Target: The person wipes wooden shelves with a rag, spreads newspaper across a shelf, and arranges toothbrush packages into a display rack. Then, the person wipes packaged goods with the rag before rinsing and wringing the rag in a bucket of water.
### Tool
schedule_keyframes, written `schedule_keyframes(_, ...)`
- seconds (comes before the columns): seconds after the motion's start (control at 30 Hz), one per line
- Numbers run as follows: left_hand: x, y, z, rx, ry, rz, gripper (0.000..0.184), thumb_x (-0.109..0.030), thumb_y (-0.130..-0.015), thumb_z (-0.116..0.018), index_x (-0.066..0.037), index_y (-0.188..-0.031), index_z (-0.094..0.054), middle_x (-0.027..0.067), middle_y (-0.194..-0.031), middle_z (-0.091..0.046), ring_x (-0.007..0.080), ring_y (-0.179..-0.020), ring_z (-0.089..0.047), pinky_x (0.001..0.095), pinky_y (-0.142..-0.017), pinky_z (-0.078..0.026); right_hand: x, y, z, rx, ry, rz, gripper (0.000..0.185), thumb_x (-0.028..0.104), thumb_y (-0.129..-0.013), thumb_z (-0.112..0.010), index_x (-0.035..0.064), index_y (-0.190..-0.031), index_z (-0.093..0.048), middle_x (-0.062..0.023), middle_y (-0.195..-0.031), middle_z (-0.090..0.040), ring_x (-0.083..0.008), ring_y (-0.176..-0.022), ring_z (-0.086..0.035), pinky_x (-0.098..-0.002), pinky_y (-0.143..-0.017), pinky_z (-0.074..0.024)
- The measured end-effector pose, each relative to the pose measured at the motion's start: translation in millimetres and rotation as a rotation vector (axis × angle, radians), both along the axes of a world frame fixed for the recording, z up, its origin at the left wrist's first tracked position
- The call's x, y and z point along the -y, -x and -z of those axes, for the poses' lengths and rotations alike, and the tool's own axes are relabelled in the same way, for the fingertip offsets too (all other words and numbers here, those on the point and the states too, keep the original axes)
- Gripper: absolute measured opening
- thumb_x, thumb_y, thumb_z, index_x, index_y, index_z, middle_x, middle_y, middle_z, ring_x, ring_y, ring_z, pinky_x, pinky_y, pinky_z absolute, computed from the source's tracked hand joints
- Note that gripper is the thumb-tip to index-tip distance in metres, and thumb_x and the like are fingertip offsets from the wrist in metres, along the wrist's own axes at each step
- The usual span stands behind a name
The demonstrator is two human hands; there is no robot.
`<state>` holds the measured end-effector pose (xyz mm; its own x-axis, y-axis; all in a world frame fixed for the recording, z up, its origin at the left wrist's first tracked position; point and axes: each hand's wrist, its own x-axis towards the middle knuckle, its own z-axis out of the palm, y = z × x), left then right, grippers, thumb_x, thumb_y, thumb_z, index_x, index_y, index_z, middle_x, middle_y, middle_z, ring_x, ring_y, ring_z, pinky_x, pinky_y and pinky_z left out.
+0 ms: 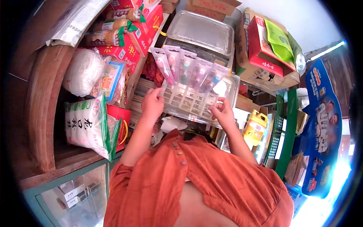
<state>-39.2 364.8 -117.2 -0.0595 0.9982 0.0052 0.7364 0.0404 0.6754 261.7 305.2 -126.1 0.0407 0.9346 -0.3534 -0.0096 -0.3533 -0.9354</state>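
Note:
A clear plastic rack [185, 99] with several compartments is held up in front of the body. Packaged toothbrushes [185, 70] in pink, green and blue stand along its far side, fanned out. My left hand [153, 103] is closed on the rack's left edge. At the opposite edge, my right hand [222, 110] pinches the rack near its lower right corner. Behind and below the rack lies a clear plastic tray [233, 85], partly hidden by it. A metal tray [202, 30] sits farther back.
Wooden shelves [41, 113] at left hold white bags [85, 72], noodle packs [87, 123] and red boxes [151, 26]. At right are a cardboard box [261, 75], a yellow jug [255, 128], a green basket [280, 125] and a blue sign [321, 128]. A glass case [75, 196] stands lower left.

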Motion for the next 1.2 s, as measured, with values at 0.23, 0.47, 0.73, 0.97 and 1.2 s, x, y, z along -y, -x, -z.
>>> schedule_keyframes(0.23, 6.5, -7.4, -55.1, 0.163, -0.136, 0.011, 0.031, -0.008, -0.08, -0.061, -0.009, -0.11, -0.067, 0.0106, -0.086, -0.06, 0.0261, -0.077, -0.062, 0.0351, -0.071, -0.05, 2.5, -12.5, -54.8, -0.219, -0.141, -0.071, 0.06, 0.003, -0.089, -0.062, 0.0063, -0.142, -0.034, -0.0064, -0.085, -0.063, -0.0136, -0.067, -0.06, -0.0256, -0.06, -0.0502)
schedule_keyframes(0.47, -7.3, -16.7, -98.8, 0.365, -0.287, 0.057, 0.031, -0.004, -0.081, -0.063, -0.006, -0.112, -0.067, 0.0048, -0.08, -0.054, 0.0131, -0.064, -0.054, 0.0271, -0.062, -0.047, -17.6, -21.0, -103.3, -0.424, -0.31, 0.0, 0.06, 0.004, -0.09, -0.06, 0.0054, -0.144, -0.033, -0.0104, -0.086, -0.064, -0.0176, -0.064, -0.063, -0.0274, -0.055, -0.0515)
schedule_keyframes(0.73, -30.8, -27.4, -165.9, 0.485, -0.463, 0.051, 0.03, -0.009, -0.089, -0.065, -0.002, -0.118, -0.064, 0.0002, -0.085, -0.054, 0.0069, -0.067, -0.05, 0.0222, -0.063, -0.045, -51.9, -23.3, -162.1, -0.435, -0.498, 0.018, 0.056, 0.009, -0.09, -0.061, 0.0028, -0.14, -0.039, -0.0084, -0.085, -0.064, -0.0144, -0.067, -0.062, -0.0258, -0.058, -0.0498)
schedule_keyframes(0.97, -30.1, -19.1, -172.3, 0.777, -0.525, 0.042, 0.037, -0.004, -0.091, -0.062, -0.001, -0.127, -0.057, 0.0016, -0.093, -0.055, 0.0052, -0.072, -0.051, 0.0202, -0.067, -0.046, -96.3, -24.3, -202.5, -0.401, -0.597, 0.048, 0.053, 0.011, -0.091, -0.059, 0.0031, -0.14, -0.039, -0.0068, -0.084, -0.063, -0.0126, -0.072, -0.061, -0.0254, -0.06, -0.0508)
schedule_keyframes(1.2, 13.8, -11.4, -155.5, 0.672, -0.487, 0.166, 0.042, -0.002, -0.087, -0.064, -0.004, -0.129, -0.057, 0.0025, -0.099, -0.056, 0.0065, -0.079, -0.053, 0.0186, -0.066, -0.044, -163.3, -15.6, -255.2, -0.358, -0.648, 0.066, 0.052, 0.013, -0.092, -0.058, 0.0021, -0.139, -0.039, -0.0081, -0.083, -0.062, -0.0131, -0.062, -0.058, -0.0257, -0.051, -0.0471)
